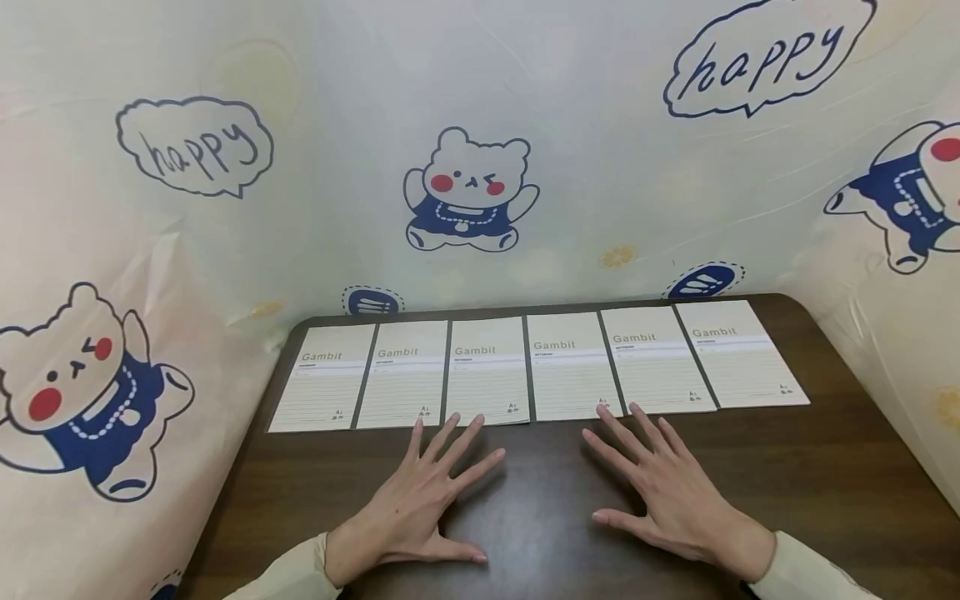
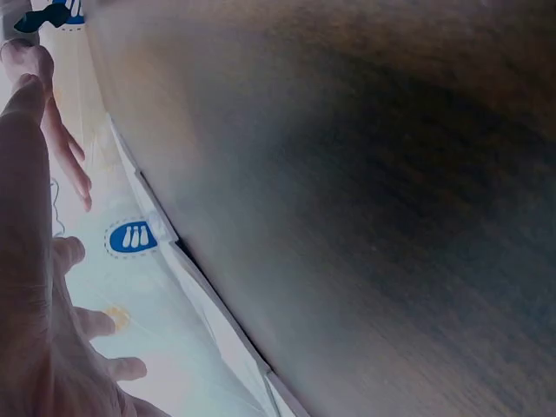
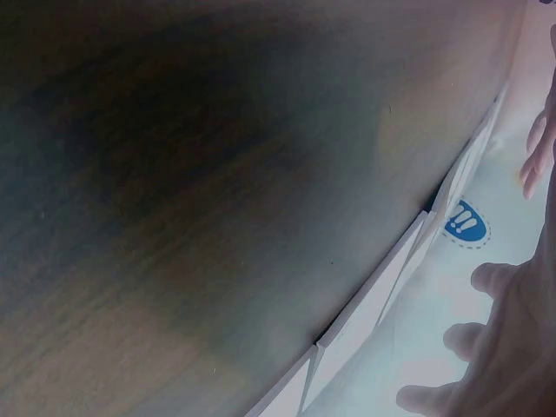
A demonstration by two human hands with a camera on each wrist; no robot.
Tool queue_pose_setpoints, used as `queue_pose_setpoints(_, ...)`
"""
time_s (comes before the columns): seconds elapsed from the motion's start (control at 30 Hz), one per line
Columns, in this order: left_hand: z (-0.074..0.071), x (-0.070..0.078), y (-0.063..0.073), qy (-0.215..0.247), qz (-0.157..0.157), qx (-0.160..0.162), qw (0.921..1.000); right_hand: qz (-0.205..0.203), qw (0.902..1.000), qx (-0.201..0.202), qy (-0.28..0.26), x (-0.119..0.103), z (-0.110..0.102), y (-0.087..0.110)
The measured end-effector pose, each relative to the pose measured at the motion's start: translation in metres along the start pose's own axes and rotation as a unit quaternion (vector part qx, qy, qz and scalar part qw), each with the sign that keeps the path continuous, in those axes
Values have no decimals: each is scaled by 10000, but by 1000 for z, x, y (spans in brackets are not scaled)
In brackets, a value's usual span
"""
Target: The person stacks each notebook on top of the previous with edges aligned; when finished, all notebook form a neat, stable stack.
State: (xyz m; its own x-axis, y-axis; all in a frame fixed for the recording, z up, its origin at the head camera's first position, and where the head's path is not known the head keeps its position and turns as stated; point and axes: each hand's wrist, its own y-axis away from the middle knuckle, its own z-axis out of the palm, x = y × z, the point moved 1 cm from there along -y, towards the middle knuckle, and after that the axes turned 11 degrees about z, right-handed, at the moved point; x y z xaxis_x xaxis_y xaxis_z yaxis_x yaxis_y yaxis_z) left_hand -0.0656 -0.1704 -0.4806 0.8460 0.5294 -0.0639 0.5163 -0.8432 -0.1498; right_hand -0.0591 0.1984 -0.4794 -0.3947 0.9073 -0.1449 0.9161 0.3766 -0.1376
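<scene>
A row of several white notebooks marked "Gambit" lies side by side along the far part of the table, among them the leftmost notebook (image 1: 322,379), a middle notebook (image 1: 489,379) and the rightmost notebook (image 1: 738,358). My left hand (image 1: 423,492) is spread palm down, its fingertips near the lower edges of the second and third notebooks from the left. Spread the same way, my right hand (image 1: 667,492) has its fingertips by the lower edges of the fourth and fifth. Neither hand holds anything. Whether any fingertip touches a notebook, I cannot tell.
The dark wooden table (image 1: 540,517) has rounded far corners. A pale curtain (image 1: 585,167) printed with bears and "happy" bubbles hangs behind it and down both sides, close to the table's edges.
</scene>
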Motion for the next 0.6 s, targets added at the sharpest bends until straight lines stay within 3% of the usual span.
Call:
queue_pose_setpoints(0.47,-2,3,1,-91,-10,-19,10000,-108,9999,-13,-77,-6,4,-5)
queue_pose_setpoints(0.6,-1,2,1,140,-162,-52,9998,-212,9997,-5,-93,-10,6,-8)
